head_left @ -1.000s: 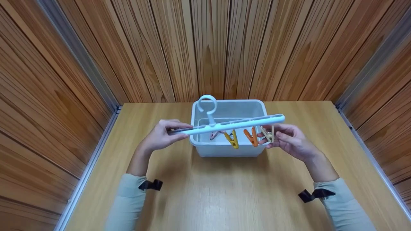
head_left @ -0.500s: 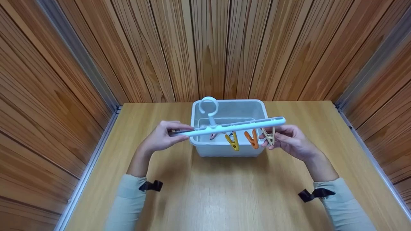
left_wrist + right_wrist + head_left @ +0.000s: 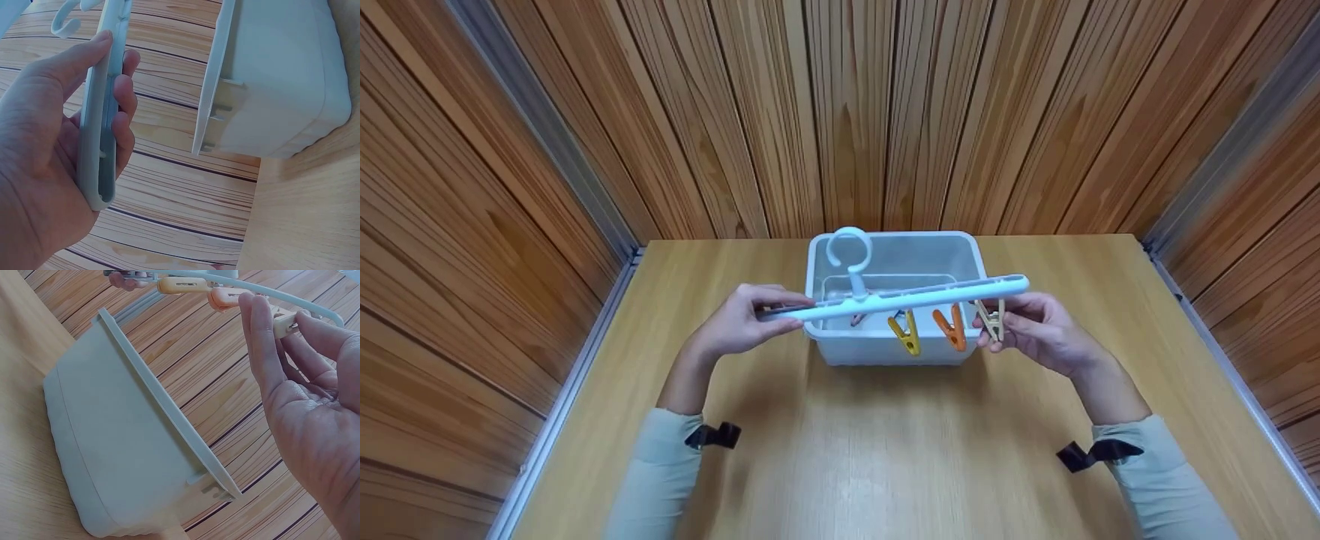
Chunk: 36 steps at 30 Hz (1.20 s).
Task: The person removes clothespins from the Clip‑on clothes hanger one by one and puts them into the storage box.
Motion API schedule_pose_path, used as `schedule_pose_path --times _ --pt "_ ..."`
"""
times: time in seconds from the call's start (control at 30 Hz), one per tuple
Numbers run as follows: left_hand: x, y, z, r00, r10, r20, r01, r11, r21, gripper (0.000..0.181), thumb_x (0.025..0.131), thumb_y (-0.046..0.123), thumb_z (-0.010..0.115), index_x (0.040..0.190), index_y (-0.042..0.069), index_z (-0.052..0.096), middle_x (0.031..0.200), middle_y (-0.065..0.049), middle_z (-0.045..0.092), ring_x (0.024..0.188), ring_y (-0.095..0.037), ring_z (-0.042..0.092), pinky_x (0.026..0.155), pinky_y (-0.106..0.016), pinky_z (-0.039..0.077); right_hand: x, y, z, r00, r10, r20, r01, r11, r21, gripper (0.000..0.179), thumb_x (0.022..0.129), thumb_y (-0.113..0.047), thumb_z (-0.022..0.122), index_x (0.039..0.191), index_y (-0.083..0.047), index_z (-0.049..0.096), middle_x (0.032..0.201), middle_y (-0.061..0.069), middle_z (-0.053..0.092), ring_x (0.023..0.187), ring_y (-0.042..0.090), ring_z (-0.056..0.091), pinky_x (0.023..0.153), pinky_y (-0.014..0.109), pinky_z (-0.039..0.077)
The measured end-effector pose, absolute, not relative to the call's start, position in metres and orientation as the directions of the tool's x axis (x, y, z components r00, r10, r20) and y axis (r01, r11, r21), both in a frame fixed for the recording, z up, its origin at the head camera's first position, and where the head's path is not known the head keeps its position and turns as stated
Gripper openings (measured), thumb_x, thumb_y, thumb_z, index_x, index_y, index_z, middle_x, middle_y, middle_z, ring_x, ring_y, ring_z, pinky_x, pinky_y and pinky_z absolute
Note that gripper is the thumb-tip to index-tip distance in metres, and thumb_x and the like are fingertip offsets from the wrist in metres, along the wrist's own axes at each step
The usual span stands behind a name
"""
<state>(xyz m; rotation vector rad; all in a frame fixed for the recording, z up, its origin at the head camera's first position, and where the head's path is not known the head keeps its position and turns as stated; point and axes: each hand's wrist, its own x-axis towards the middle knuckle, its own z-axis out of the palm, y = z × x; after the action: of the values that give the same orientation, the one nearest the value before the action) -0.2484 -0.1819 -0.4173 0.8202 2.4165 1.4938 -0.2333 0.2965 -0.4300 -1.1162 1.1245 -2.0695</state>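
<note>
1. My left grip [image 3: 742, 322] holds one end of a light-blue plastic hanger [image 3: 919, 298], thumb on one side of the bar, fingers curled round the other.
2. My right grip [image 3: 1046, 334] pinches a beige clothespin [image 3: 993, 325] between thumb and fingers, just below the hanger's other end; I cannot tell whether its jaws bite the bar.
3. The hanger is in the air over the front of a whitish plastic tub [image 3: 889, 352], slightly tilted, its ends reaching past the tub's sides and its round hook [image 3: 849, 232] upward.
4. Below the bar hang an orange clothespin [image 3: 958, 337], near my right fingers, and a yellow clothespin [image 3: 911, 345] farther left.
5. A pinkish piece [image 3: 856, 320] shows beside the bar, mostly hidden.
6. The tub stands on the wooden surface [image 3: 840, 450], near the panelled wall [image 3: 847, 112].
</note>
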Motion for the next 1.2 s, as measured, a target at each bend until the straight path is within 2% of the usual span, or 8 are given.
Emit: schedule_pose_path --times 0.27,0.5,0.63,0.8,1.0,1.2 --pt "-0.2473 -0.184 -0.4164 -0.848 0.511 0.14 0.358 0.358 0.862 0.031 0.104 0.016 0.083 0.134 0.012 0.083 0.123 -0.015 0.081 0.097 -0.017 0.071 0.084 -0.021 0.06 -0.2336 0.2984 -0.4313 -0.526 -0.756 0.389 0.061 -0.49 -0.87 0.044 0.117 0.009 0.034 0.153 0.006 0.059 0.136 0.014 0.08 0.117 0.02 0.084 0.102 0.03 0.066" --pt "-0.2459 -0.1863 -0.4131 -0.842 0.517 0.155 0.384 0.372 0.845 0.03 0.105 0.018 0.082 0.135 0.013 0.083 0.122 -0.013 0.081 0.097 -0.018 0.07 0.084 -0.02 0.059 -0.2345 0.2986 -0.432 -0.528 -0.757 0.385 0.034 -0.472 -0.881 0.047 0.117 0.01 0.033 0.157 0.004 0.056 0.136 0.011 0.078 0.118 0.02 0.083 0.102 0.03 0.066" --pt "-0.2445 -0.1877 -0.4131 -0.836 0.524 0.161 0.396 0.375 0.838 0.03 0.105 0.017 0.081 0.135 0.013 0.083 0.119 -0.013 0.081 0.091 -0.017 0.067 0.079 -0.02 0.057 -0.2344 0.2982 -0.4317 -0.532 -0.758 0.378 0.041 -0.469 -0.882 0.047 0.117 0.01 0.033 0.159 0.003 0.055 0.14 0.012 0.078 0.118 0.02 0.084 0.1 0.029 0.067" --pt "-0.2443 -0.1885 -0.4123 -0.834 0.528 0.16 0.401 0.382 0.833 0.03 0.105 0.018 0.082 0.134 0.014 0.084 0.114 -0.012 0.081 0.085 -0.016 0.062 0.072 -0.02 0.05 -0.233 0.2982 -0.4304 -0.577 -0.742 0.341 0.059 -0.454 -0.889 0.047 0.118 0.009 0.035 0.158 0.002 0.057 0.137 0.011 0.08 0.114 0.018 0.084 0.097 0.028 0.067" --pt "-0.2459 -0.1884 -0.4119 -0.842 0.519 0.147 0.386 0.389 0.837 0.032 0.1 0.011 0.086 0.132 0.007 0.084 0.118 -0.019 0.083 0.092 -0.021 0.068 0.076 -0.019 0.055 -0.2314 0.2997 -0.4305 -0.631 -0.724 0.277 0.072 -0.411 -0.909 0.045 0.118 0.005 0.038 0.156 -0.005 0.061 0.133 0.006 0.081 0.109 0.013 0.084 0.095 0.025 0.067" --pt "-0.2457 -0.187 -0.413 -0.856 0.506 0.108 0.347 0.406 0.846 0.037 0.097 0.013 0.09 0.133 0.009 0.083 0.124 -0.017 0.084 0.103 -0.021 0.076 0.084 -0.019 0.061 -0.2302 0.3003 -0.431 -0.663 -0.709 0.24 0.096 -0.398 -0.912 0.043 0.118 0.004 0.041 0.155 -0.006 0.062 0.131 0.007 0.082 0.107 0.013 0.084 0.094 0.024 0.067"
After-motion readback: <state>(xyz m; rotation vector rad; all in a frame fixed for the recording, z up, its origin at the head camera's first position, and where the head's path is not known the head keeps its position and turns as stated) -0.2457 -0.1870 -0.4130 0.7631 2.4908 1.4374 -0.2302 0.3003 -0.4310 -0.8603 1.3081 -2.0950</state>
